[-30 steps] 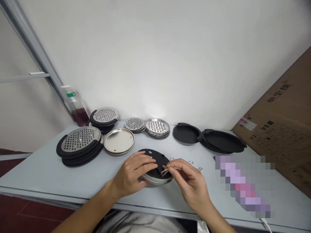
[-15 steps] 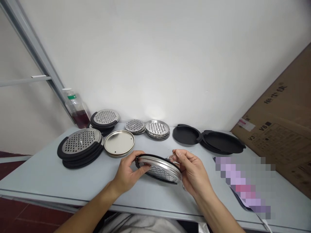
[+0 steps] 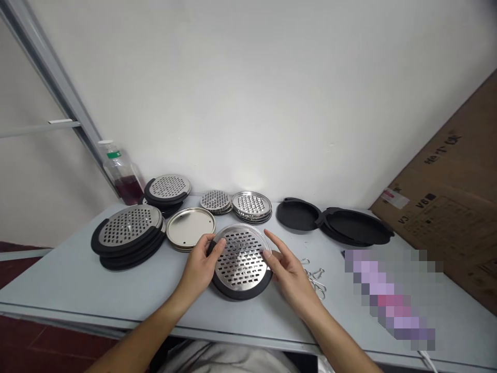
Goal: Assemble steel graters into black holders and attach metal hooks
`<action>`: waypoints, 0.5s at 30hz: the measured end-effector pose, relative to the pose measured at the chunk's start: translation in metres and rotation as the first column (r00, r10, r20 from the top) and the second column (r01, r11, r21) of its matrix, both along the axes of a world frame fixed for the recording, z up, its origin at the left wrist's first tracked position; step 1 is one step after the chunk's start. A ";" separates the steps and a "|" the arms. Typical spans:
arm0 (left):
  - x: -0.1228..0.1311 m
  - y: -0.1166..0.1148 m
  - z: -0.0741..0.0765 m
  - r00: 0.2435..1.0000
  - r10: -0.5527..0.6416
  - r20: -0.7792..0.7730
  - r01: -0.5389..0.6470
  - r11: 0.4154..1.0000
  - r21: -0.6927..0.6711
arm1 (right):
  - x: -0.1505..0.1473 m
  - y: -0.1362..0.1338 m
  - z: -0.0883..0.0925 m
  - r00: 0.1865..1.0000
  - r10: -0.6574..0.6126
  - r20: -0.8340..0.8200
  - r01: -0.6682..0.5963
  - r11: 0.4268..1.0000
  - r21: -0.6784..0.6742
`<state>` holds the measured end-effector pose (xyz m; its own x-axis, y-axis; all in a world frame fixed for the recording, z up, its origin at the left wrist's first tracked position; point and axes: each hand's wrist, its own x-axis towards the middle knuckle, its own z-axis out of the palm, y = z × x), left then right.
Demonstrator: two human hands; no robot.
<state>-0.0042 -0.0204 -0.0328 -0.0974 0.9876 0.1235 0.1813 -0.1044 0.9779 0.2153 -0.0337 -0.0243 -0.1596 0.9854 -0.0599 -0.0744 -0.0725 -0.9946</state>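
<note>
A round metal grater (image 3: 241, 259) with a black rim along its front is tilted toward me above the table. My left hand (image 3: 204, 264) is closed on its left edge, thumb on the perforated face. At the right edge my right hand (image 3: 289, 269) holds it too, thumb on the face, index finger stretched out along the rim and the other fingers partly hidden behind. Several bent wire pieces (image 3: 317, 282) lie on the table just right of my right hand.
Stacked black-rimmed graters (image 3: 130, 228) stand at left, with another stack (image 3: 170, 187) behind. Beside them are plain metal discs (image 3: 191, 228), perforated discs (image 3: 215, 201) and rimmed grater plates (image 3: 251, 205). Black trays (image 3: 298, 215), a bottle (image 3: 130, 184), a carton (image 3: 446, 207) and a pixelated object (image 3: 388, 298) are around.
The grater has turned from nearly edge-on to show its perforated face. My right hand has left the small wire piece and moved onto the grater's right edge; the wire pieces are now uncovered.
</note>
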 end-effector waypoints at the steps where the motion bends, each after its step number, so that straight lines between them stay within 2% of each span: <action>1: 0.000 0.000 0.001 0.999 0.006 0.040 -0.005 1.000 -0.026 | 0.000 -0.003 -0.001 0.999 0.035 0.026 -0.036 0.998 0.043; 3: 0.001 -0.001 0.002 0.995 0.007 0.103 -0.001 0.998 -0.061 | 0.000 -0.008 -0.003 0.993 0.117 0.025 -0.119 0.988 0.102; 6: 0.003 -0.002 0.005 0.997 0.017 0.075 -0.016 1.000 -0.016 | -0.002 -0.013 -0.007 0.982 0.187 0.008 -0.186 0.973 0.137; 10: 0.003 0.001 0.003 1.000 0.000 -0.010 0.001 0.996 0.086 | -0.003 -0.015 -0.012 0.984 0.174 0.046 -0.179 0.973 0.145; 15: 0.002 0.001 0.000 0.998 -0.058 -0.036 0.061 0.995 0.076 | -0.001 -0.016 -0.014 0.983 0.127 0.129 -0.153 0.965 0.214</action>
